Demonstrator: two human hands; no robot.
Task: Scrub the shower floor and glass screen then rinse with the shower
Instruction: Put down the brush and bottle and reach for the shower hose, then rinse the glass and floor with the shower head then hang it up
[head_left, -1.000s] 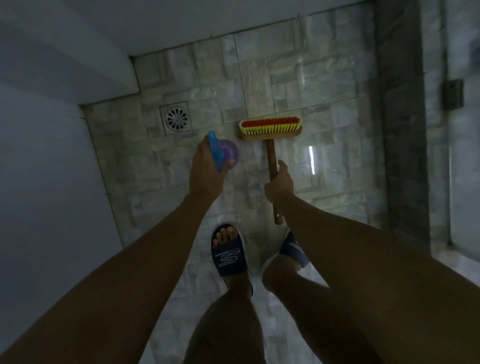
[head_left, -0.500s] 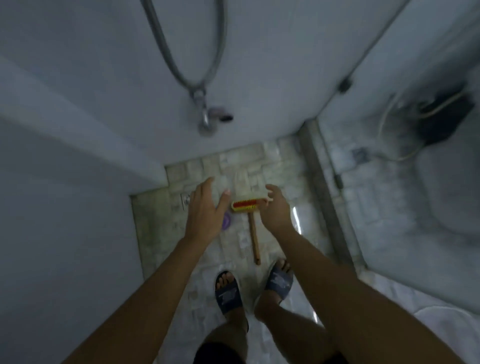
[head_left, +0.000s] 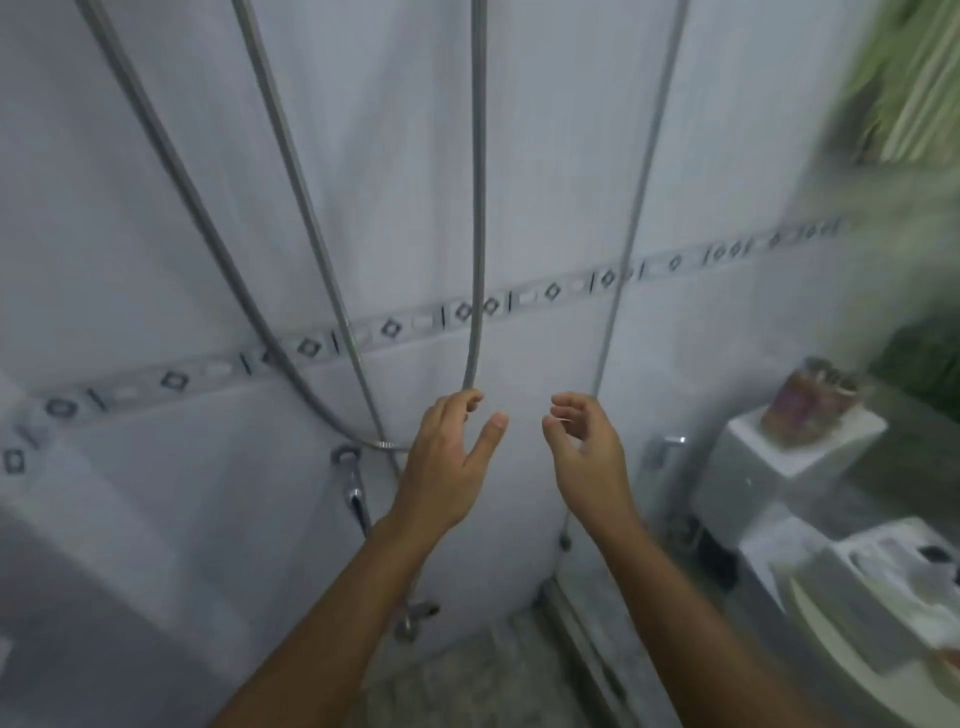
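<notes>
We see both hands raised mid-frame before the white tiled wall (head_left: 545, 130). The left hand (head_left: 449, 462) is spread, its fingertips at a hanging grey metal shower hose (head_left: 478, 208); contact is unclear. The right hand (head_left: 587, 457), loosely curled, holds nothing. The mottled grey stone shower floor (head_left: 467, 680) shows at bottom centre.

Shower floor (head_left: 457, 686): mottled grey stone tile, small patch showing at bottom centre, meets white wall at back. Dark kerb strip (head_left: 587, 654) runs along floor's right edge. Beyond kerb, white toilet cistern (head_left: 753, 467) stands by wall. Cistern lid carries one squat container (head_left: 808, 402), brownish-purple, blurred, toward rear right of lid. Toilet (head_left: 857, 649) in front of cistern, lower right; small dark item (head_left: 935, 553) on it, too blurred to identify.
</notes>
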